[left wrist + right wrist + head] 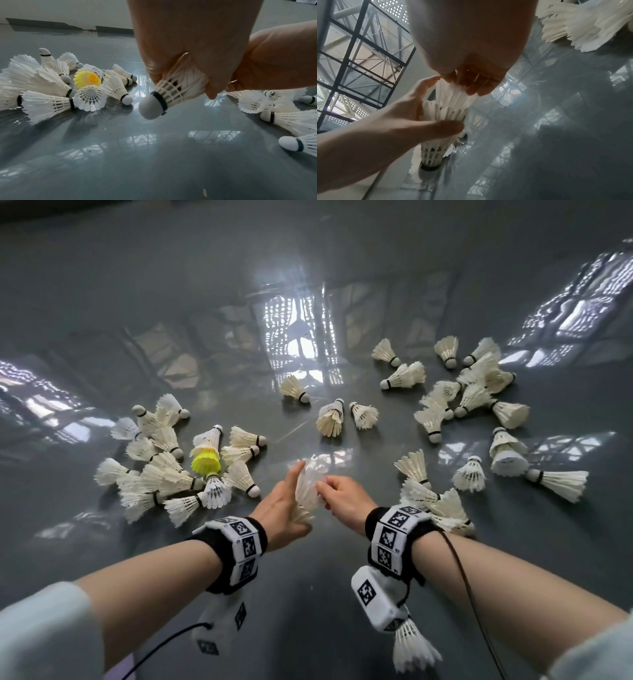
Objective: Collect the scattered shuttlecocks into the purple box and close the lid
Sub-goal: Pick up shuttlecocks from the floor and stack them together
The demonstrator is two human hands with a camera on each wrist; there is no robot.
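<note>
Head view: I see both hands meeting over a glossy grey floor (308, 285); the left hand (284, 508) cradles a nested stack of shuttlecocks (308, 487), and the right hand (346, 501) pinches the feathers at its upper end, presumably to seat one shuttlecock inside another so several travel as one unit; loose shuttlecocks lie in a left cluster (164, 467) containing one yellow shuttlecock (205, 462), and a right cluster (476, 392); the purple box is not identifiable in any view.

Left wrist view: the left hand (188, 40) closes its fingers round the feather skirt; the white cork tip (150, 106) points down and clear of the floor, a detail the head view hides behind the palm.

Right wrist view: the right hand (471, 40) grips the top feather edges with its fingertips (476, 83); only here do the stacked skirts show, confirming the nesting; collection is, I judge, at an early stage.
</note>
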